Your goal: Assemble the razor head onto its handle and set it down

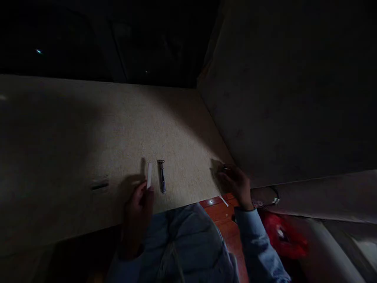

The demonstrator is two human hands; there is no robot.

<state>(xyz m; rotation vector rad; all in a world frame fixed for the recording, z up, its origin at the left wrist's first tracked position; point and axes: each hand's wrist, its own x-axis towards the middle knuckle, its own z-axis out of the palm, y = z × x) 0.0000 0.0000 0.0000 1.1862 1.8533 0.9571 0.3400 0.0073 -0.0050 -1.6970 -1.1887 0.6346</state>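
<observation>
My left hand (139,202) is closed on a slim white strip (149,175), which points up and away from me just over the tabletop (176,125). Right of that strip lies a razor (162,177), its head at the far end and its dark handle towards me. Over the table's right edge, my right hand (236,181) is curled with its fingertips pinched around a small dark object (225,168). Its kind is too dim to make out. Left of my left hand, a small dark item (100,186) lies flat, perhaps in clear wrapping.
A dark wall (282,98) borders the table on the right, and a dark window (97,43) lies behind it. Below the near edge a white strip (224,201) rests on the reddish floor (228,228). A red bag (287,236) sits at lower right. The light is low.
</observation>
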